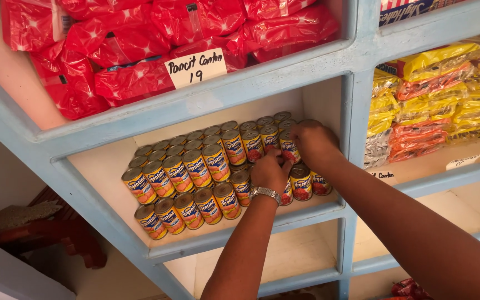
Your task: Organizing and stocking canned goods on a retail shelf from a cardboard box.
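Note:
Several small tins with yellow or red labels (198, 166) stand stacked in two layers in a pale blue shelf compartment (240, 233). My left hand (270, 171), with a metal watch on the wrist, reaches among the red-labelled tins at the right of the stack, fingers closed around one tin. My right hand (313, 141) rests on top of the upper-layer tins by the compartment's right wall and grips a red-labelled tin (290, 149). Both forearms come in from the lower right.
Red plastic noodle packs (140, 50) fill the shelf above, with a handwritten paper tag (195, 68) on its edge. Yellow, orange and silver packets (434, 94) fill the right compartment. Lower compartments (301, 255) show bare boards. A dark red object (56, 233) sits at lower left.

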